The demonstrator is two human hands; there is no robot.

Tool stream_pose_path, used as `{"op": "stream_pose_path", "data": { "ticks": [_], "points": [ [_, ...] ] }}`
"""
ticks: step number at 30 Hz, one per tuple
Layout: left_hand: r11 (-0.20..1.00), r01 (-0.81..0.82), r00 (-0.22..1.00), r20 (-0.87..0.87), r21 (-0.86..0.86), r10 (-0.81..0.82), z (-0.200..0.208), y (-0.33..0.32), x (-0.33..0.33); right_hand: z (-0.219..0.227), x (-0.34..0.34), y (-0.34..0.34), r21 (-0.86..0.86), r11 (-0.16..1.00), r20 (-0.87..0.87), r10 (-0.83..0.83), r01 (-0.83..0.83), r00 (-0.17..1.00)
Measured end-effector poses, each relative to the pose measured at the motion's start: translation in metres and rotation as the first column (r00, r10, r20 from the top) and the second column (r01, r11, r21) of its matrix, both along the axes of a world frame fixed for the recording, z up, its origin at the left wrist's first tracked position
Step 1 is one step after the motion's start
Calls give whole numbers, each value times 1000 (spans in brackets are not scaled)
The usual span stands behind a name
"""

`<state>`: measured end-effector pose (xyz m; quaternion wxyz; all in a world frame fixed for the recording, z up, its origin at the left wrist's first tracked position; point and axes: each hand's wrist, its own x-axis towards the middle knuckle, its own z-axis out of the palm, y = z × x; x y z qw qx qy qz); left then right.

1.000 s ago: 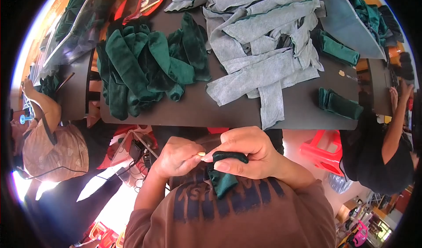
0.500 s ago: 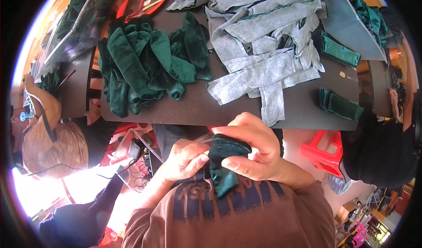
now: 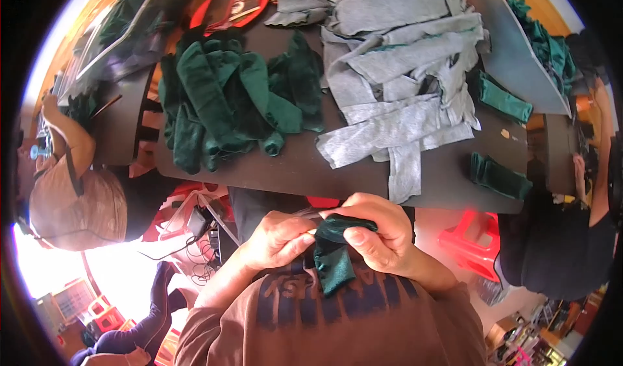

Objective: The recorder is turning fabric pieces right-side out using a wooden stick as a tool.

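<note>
In front of my chest I hold a dark green velvet piece [image 3: 335,267], its lower end hanging free over my brown shirt. My right hand [image 3: 381,236] is closed on its upper part, thumb pressing the cloth against the bent fingers. Beside it, my left hand [image 3: 280,239] is pinched at the left edge of the same cloth; anything small between those fingertips is hidden. On the table beyond lie a heap of green velvet strips [image 3: 207,100] at left and a larger heap of grey cloth strips [image 3: 396,116], some with green edges, at right.
Two folded green bundles [image 3: 505,98] lie at the dark table's [image 3: 285,178] right side. A red tray [image 3: 250,19] stands at the back. Clear panels flank the table. Other people sit left and right. A red stool [image 3: 470,243] and cables [image 3: 204,256] are on the floor.
The whole view has shifted, so table and hands sit lower. My right fingers have folded down closer over the velvet, and its upper fold is flatter. My left hand keeps its pinch.
</note>
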<state>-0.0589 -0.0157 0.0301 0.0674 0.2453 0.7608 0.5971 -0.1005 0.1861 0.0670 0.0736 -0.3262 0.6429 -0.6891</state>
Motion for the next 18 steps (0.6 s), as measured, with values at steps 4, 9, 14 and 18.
{"op": "stream_pose_path", "data": {
  "ticks": [4,9,14,18],
  "points": [
    [999,42,999,6,4,-42,-1,0,-2,-1,-1,-5,-22,1000,2,-19,19,1000],
    [999,30,999,30,22,-30,0,3,2,-3,-3,-6,-82,997,-2,-8,8,1000],
    [999,43,995,86,14,-44,6,8,0,5,-8,6,9,998,40,-66,66,997],
    [997,-50,972,233,65,34,6,8,6,7,-3,4,-12,981,67,-191,192,979]
  ]
}}
